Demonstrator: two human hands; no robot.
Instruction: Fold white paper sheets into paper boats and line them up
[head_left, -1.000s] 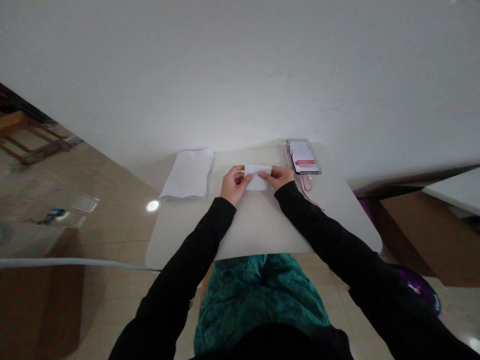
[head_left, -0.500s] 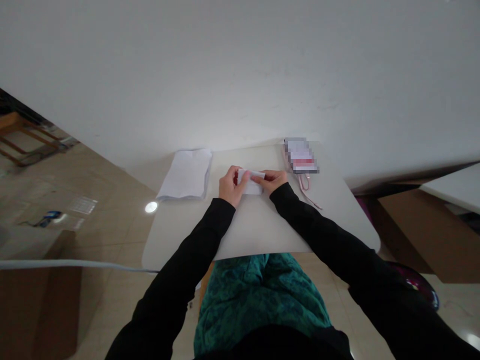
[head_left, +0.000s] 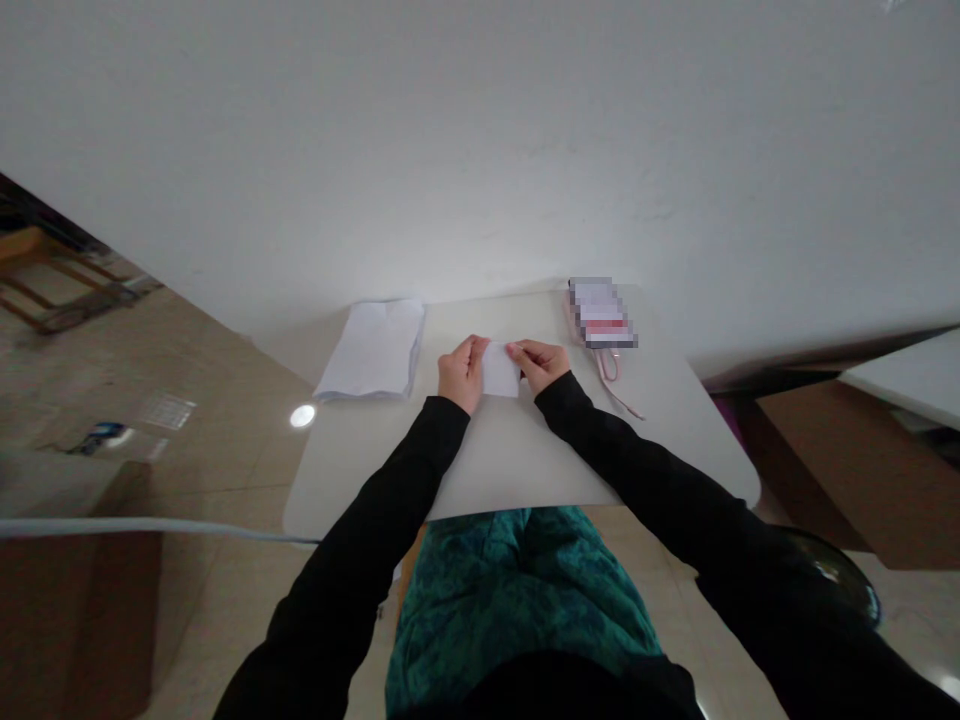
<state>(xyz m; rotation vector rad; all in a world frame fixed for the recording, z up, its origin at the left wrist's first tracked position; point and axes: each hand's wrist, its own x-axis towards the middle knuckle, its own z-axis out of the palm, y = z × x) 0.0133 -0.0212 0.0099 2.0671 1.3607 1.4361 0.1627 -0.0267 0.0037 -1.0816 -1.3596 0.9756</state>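
The left hand (head_left: 463,372) and the right hand (head_left: 540,363) stand near each other, not touching, and their fingers hold a small folded paper (head_left: 501,370) from its two sides. This paper is in the middle between the hands, low over the desk (head_left: 510,450) or lying on it; I cannot tell which. Left of the hands, near the far edge of the desk, is a stack of white paper (head_left: 371,350). On the right side is a flat object (head_left: 602,312), too pixelated to name, with a pink cord (head_left: 609,365) beside it. Nothing stands between the hands and the paper.
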